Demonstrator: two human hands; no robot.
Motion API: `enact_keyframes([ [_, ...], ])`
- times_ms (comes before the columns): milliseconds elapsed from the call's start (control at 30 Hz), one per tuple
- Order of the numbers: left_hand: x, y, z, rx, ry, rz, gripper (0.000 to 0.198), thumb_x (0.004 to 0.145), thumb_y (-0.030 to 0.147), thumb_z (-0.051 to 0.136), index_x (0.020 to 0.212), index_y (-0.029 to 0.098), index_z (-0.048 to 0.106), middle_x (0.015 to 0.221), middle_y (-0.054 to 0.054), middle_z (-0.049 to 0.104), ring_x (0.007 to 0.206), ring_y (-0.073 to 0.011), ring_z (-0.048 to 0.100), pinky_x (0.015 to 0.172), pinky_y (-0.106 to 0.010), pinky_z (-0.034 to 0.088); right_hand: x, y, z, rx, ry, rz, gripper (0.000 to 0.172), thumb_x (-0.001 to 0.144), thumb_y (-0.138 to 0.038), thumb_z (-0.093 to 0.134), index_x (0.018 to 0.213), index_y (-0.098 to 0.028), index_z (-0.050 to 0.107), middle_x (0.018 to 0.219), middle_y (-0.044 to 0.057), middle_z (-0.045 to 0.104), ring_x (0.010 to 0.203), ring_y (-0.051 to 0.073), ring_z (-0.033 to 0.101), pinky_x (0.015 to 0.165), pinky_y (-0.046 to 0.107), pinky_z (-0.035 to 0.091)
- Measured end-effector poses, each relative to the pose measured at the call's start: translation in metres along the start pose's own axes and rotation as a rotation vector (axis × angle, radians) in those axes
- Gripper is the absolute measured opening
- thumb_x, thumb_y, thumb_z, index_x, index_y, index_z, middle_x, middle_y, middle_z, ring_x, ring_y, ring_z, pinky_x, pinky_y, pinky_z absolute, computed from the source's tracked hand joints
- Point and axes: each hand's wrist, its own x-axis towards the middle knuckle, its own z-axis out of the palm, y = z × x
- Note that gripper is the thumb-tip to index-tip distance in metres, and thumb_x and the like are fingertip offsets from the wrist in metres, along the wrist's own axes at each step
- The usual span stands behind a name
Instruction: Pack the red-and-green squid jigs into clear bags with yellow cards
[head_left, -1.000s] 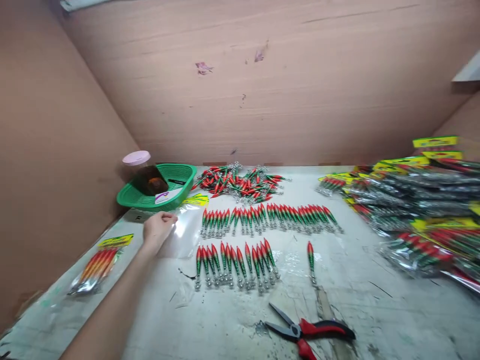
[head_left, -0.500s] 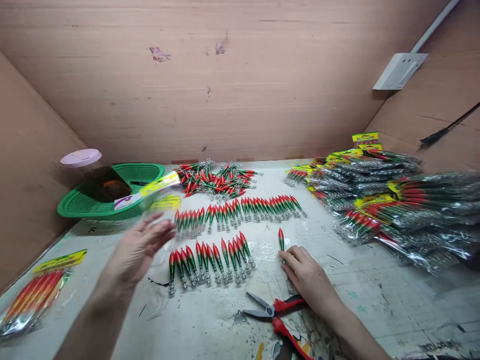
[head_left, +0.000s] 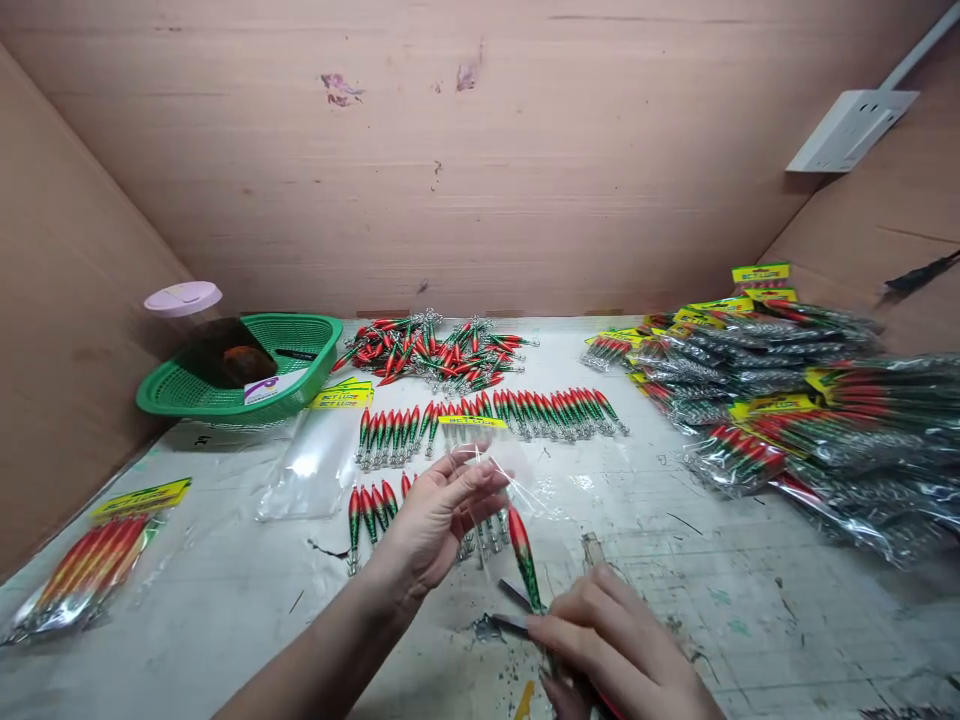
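Our right hand (head_left: 622, 640) is almost closed, pinching a red and green lure (head_left: 526, 562) by its low end. Our left hand (head_left: 442, 510), half curled, holds a clear bag (head_left: 528, 492) by the lure's red tip. Farther off, we see a messy lure pile (head_left: 442, 352).

Left Hand (head_left: 439, 510) Pinches Clear Bag (head_left: 534, 475), Right Hand (head_left: 619, 640) Grips Lure (head_left: 524, 555)

The bag carries a yellow header (head_left: 472, 422); the red-and-green lure points its red tip up at it. Pliers (head_left: 511, 625) lie open beneath the right hand. Two rows of lures (head_left: 559, 415) lie on the worktop (head_left: 240, 570), a loose heap (head_left: 442, 352) beyond them, a green basket (head_left: 319, 378) at left and filled packs (head_left: 765, 350) piled at right.
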Motion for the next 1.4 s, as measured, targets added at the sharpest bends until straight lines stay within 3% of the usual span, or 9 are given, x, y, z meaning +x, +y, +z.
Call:
enact_keyframes([
  [133,-0.01,-0.011,-0.004,0.081,-0.126,-0.103,0.037,0.072,0.009,0.074,0.106,0.012,0.061,0.086,-0.007,0.07,0.074,-0.0159,0.069,0.064,-0.024,0.056,0.007,0.011,0.009,-0.293,0.075,-0.071,0.029,0.076,-0.001,0.056,0.103,-0.01,0.063,0.079,0.01,0.067,0.072,0.019,0.056,0.062,0.033,0.047],
  [267,-0.018,-0.013,-0.005,0.062,-0.24,-0.161,0.045,0.074,0.027,0.074,0.114,0.015,0.059,0.097,-0.009,0.069,0.079,-0.0225,0.071,0.067,-0.029,0.055,0.006,0.009,0.004,-0.428,0.021,-0.095,0.03,0.084,-0.006,0.049,0.108,-0.011,0.066,0.09,0.011,0.07,0.084,0.022,0.059,0.072,0.036,0.047],
  [367,-0.02,-0.01,-0.005,0.052,-0.263,-0.164,0.04,0.084,0.041,0.06,0.118,0.019,0.057,0.105,-0.01,0.067,0.072,-0.0227,0.071,0.064,-0.034,0.056,0.001,0.006,0.003,-0.449,-0.002,-0.053,0.035,0.088,-0.008,0.044,0.116,-0.013,0.063,0.106,0.013,0.07,0.092,0.024,0.058,0.078,0.04,0.046],
  [600,-0.022,-0.016,-0.004,0.004,-0.29,-0.18,0.03,0.089,0.032,0.055,0.113,0.014,0.06,0.106,-0.015,0.07,0.082,-0.0222,0.07,0.073,-0.034,0.056,-0.011,0.013,0.012,-0.325,0.091,0.01,0.041,0.082,-0.003,0.052,0.122,-0.008,0.057,0.123,0.014,0.064,0.102,0.027,0.055,0.084,0.042,0.046],
  [800,-0.028,-0.02,-0.005,-0.076,-0.235,-0.17,0.026,0.087,0.029,0.059,0.106,0.011,0.063,0.093,-0.014,0.073,0.082,-0.0214,0.07,0.07,-0.03,0.056,0.01,0.001,0.021,-0.336,0.121,-0.002,0.032,0.085,-0.007,0.049,0.115,-0.012,0.062,0.123,0.013,0.064,0.108,0.027,0.053,0.087,0.043,0.044],
  [967,-0.022,0.003,-0.021,-0.318,-0.012,-0.048,0.021,0.091,0.014,0.046,0.095,0.008,0.066,0.093,-0.012,0.074,0.086,-0.0204,0.071,0.077,-0.031,0.058,0.027,0.007,0.006,-0.058,0.168,0.065,0.031,0.084,-0.005,0.052,0.11,-0.018,0.061,0.111,0.012,0.064,0.104,0.024,0.055,0.082,0.038,0.049],
  [1167,-0.008,0.027,-0.043,-0.418,0.052,0.062,0.028,0.094,0.015,0.041,0.113,0.011,0.061,0.087,-0.007,0.075,0.079,-0.0162,0.072,0.069,-0.026,0.061,0.029,0.061,0.036,-0.144,-0.229,0.19,0.023,0.08,0.0,0.051,0.093,-0.016,0.061,0.086,0.007,0.061,0.081,0.019,0.058,0.065,0.031,0.052],
  [1267,-0.005,0.021,-0.049,-0.421,0.012,0.014,0.027,0.096,0.022,0.041,0.111,0.011,0.061,0.09,-0.008,0.075,0.081,-0.0167,0.072,0.069,-0.026,0.061,0.025,0.074,0.055,-0.164,-0.279,0.191,0.032,0.073,0.007,0.045,0.089,-0.016,0.061,0.082,0.006,0.061,0.075,0.018,0.058,0.061,0.028,0.052],
  [1400,-0.003,0.011,-0.053,-0.413,-0.034,-0.018,0.028,0.096,0.021,0.04,0.107,0.01,0.064,0.097,-0.01,0.074,0.086,-0.018,0.072,0.073,-0.028,0.061,0.024,0.076,0.051,-0.153,-0.297,0.198,0.021,0.082,-0.002,0.047,0.091,-0.017,0.059,0.082,0.005,0.061,0.075,0.017,0.058,0.062,0.03,0.052],
])
